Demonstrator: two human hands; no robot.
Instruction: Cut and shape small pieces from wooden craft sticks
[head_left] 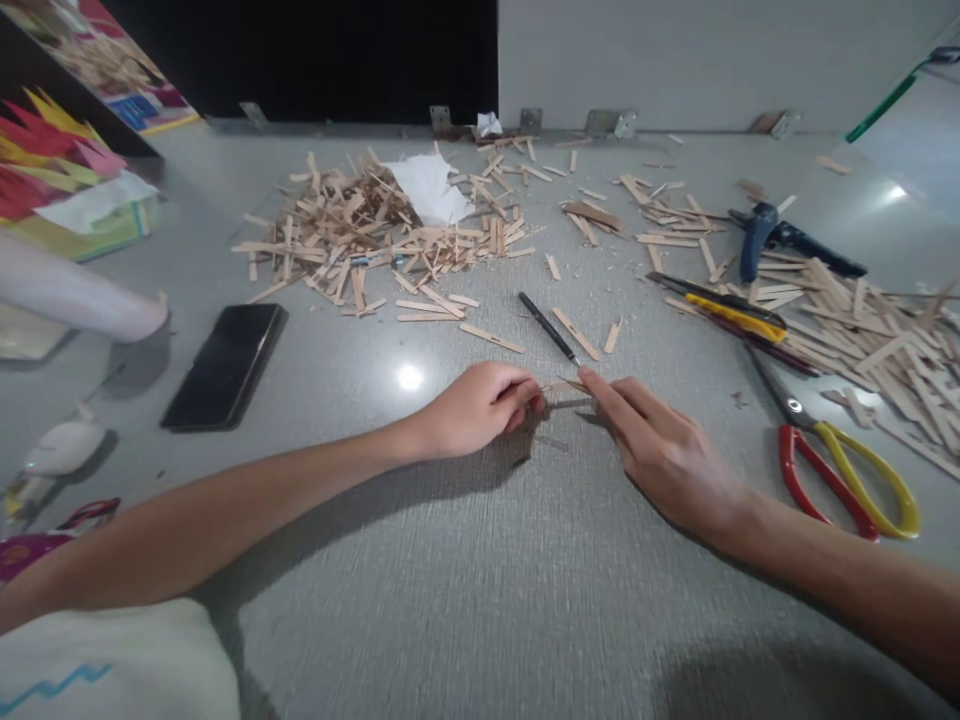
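My left hand (480, 405) is curled, its fingertips pinching one end of a thin wooden stick (564, 387) just above the grey table (465, 580). My right hand (660, 450) lies flat to the right, its index fingertip touching the stick's other end. A black pen (547, 327) lies just beyond the stick, with loose stick pieces (575, 333) beside it.
A large heap of cut wooden sticks (367, 235) with white paper (431, 188) lies at the back. More sticks (877, 345) pile up at right, near red-and-yellow scissors (840, 460), pliers (727, 310) and a blue glue gun (780, 240). A black phone (225, 365) lies left.
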